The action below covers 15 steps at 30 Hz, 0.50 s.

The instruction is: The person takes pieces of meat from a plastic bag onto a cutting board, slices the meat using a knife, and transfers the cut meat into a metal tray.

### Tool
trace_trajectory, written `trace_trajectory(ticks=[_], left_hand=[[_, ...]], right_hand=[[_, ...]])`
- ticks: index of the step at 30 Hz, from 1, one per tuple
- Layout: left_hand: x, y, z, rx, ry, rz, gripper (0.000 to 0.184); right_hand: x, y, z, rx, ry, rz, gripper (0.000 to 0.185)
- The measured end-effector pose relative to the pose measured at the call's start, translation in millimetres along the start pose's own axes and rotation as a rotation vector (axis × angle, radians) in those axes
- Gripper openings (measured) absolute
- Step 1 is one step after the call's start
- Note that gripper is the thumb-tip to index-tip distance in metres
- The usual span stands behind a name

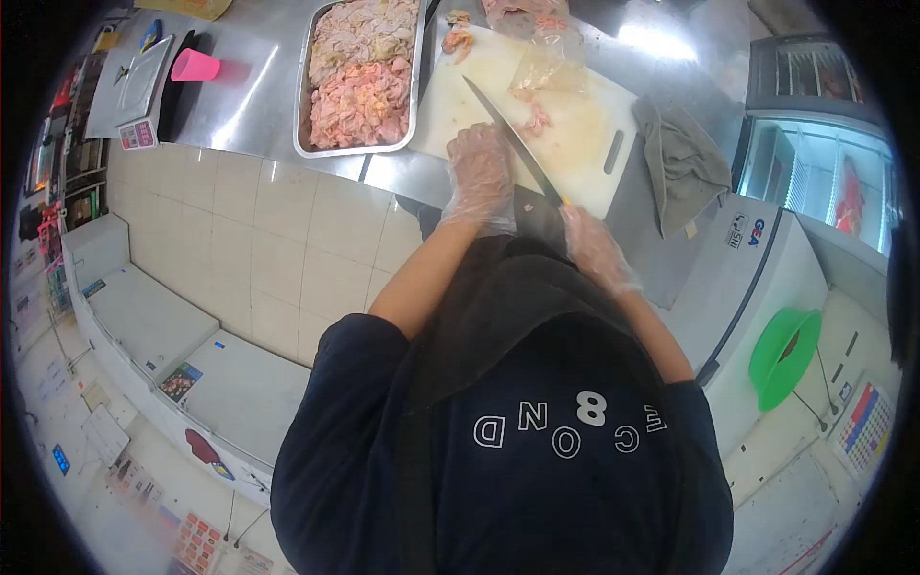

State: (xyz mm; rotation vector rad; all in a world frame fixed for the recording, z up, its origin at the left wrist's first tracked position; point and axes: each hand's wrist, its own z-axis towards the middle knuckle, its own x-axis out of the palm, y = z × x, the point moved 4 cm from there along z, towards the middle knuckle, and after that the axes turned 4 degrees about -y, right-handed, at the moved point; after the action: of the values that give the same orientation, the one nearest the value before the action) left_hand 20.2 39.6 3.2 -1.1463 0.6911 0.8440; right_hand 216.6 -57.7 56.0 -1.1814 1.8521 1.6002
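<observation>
Knife [517, 144] in right hand [596, 251], freezer [743, 273] labelled GEA, SNI, shirt [537, 489] printed 8

The dark shirt [565, 503] reads "ECOND" and "8"; the white cabinet [750, 257], "GEA" and apparently "SNI".

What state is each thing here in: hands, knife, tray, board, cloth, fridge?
Left hand: gloved, fingers curled, at the board's edge; whether it holds anything is unclear.
Right hand: gloved, closed around the knife handle.
Knife: held, blade angled across the board.
Metal tray: loaded with raw meat.
Cutting board: has meat scraps on it.
Grey cloth: crumpled.
Fridge: lit inside.
</observation>
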Motion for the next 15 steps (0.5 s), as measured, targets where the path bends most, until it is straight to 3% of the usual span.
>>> trace_trajectory(ticks=[2, 5, 7, 12, 15], left_hand=[[-4.0, 9.9, -4.5, 0.005, 0.047, -0.006, 0.02], [-4.3, 27.4, -14.6, 0.043, -0.122, 0.031, 0.014], [-14.6, 31.1, -16.7, -0.054, -0.235, -0.102, 0.017], [-18.4, 1.0, -8.9, -0.028, -0.15, -0.088, 0.019], [-16.0, -3.7, -8.8, 0.065, -0.06, -0.085, 0.02]], right_hand=[[-5.5, -15.0, -18.5, 0.432, 0.163, 0.133, 0.046], [-8.2, -17.5, -29.5, 0.443, 0.062, 0.132, 0.05], [-9.7, -10.9, -29.0, 0.434, 0.076, 0.165, 0.05], [-15.8, 10.9, -22.0, 0.447, 0.204, 0.165, 0.05], [-14.1, -12.5, -25.6, 0.361, 0.029, 0.179, 0.047]])
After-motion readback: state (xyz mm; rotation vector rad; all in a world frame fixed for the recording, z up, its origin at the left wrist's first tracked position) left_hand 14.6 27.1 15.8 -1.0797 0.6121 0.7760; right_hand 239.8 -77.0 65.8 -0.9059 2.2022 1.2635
